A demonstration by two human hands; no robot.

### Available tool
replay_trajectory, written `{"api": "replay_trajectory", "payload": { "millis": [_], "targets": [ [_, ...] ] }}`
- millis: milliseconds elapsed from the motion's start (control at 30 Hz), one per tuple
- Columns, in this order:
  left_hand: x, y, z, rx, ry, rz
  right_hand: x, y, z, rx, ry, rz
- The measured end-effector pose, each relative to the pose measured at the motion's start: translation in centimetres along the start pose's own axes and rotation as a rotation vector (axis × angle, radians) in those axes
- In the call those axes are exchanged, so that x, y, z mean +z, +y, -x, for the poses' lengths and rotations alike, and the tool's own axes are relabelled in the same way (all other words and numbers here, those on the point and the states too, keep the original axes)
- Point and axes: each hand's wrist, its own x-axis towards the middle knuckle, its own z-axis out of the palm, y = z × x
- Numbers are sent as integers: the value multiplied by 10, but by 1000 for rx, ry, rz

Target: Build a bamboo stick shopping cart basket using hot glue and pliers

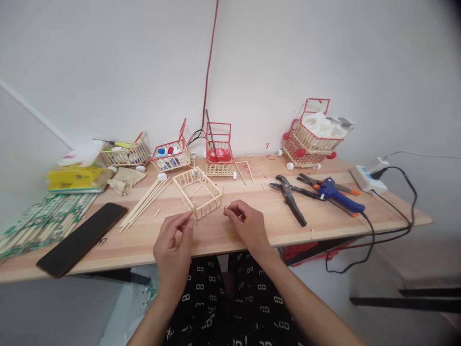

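A small open basket frame of thin wooden sticks (209,207) lies on the table in front of me. At its near left corner, my left hand (175,238) is closed, thumb and index finger pinched on the sticks there. Just right of the frame, apart from it, my right hand (248,226) is closed in a pinch. A tiny pale piece of stick (226,206) shows at its fingertips, partly hidden. Left of the frame lie several long bamboo sticks (142,204) and a short cut piece (157,213).
Behind stand little stick carts with red trim, one holding a red dish (219,155), another white tissue (320,126). Black-handled pliers (290,199) and a corded blue glue gun (336,194) lie right, near a power strip (367,178). A phone (82,238) and packaged sticks (43,218) lie left.
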Motion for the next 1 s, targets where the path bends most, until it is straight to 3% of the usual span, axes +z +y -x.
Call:
{"api": "replay_trajectory", "payload": {
  "millis": [167,433,667,833,1000],
  "targets": [
    [-8,-11,-20,48,-16,-81,18,-4,-6,-125,49,120],
    [-13,-7,-23,210,-16,-153,21,-3,-3,-52,69,154],
    [-20,6,-28,170,6,-141,14,-3,-1,-44,9,171],
    [-10,18,-13,68,-201,42,-6,-8,15,-40,11,138],
    [35,20,8,-224,-452,275,-23,-8,35,-210,4,170]
  ]
}}
